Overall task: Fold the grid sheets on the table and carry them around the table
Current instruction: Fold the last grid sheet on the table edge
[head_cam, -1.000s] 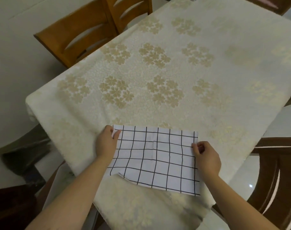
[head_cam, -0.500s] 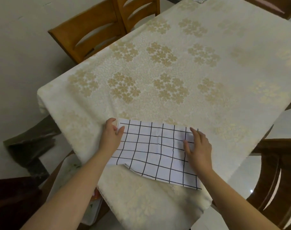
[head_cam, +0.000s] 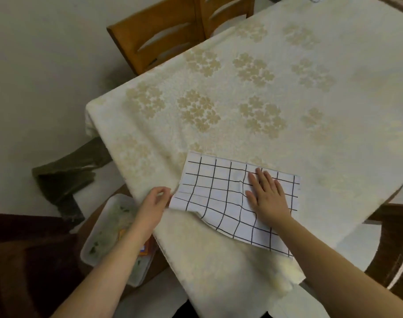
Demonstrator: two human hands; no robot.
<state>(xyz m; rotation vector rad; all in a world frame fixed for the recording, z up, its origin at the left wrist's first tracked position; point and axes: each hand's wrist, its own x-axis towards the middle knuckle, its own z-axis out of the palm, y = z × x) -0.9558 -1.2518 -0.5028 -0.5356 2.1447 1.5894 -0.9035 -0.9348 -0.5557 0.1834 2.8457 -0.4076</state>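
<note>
A white grid sheet with black lines lies folded near the front edge of the table, its near edge hanging slightly over the cloth's edge. My right hand rests flat on the sheet's right half, fingers spread. My left hand sits at the sheet's left edge with fingers curled and thumb and fingertips pinching that edge.
The table has a cream cloth with gold flower clusters. A wooden chair stands at the far left side, a dark chair at the right. Below the table's left corner sits a white plastic tray, with a dark cloth on the floor.
My right hand slid from the sheet's right edge toward its middle and now lies flat. My left hand moved off the top left corner to the left edge. The view shifted left.
</note>
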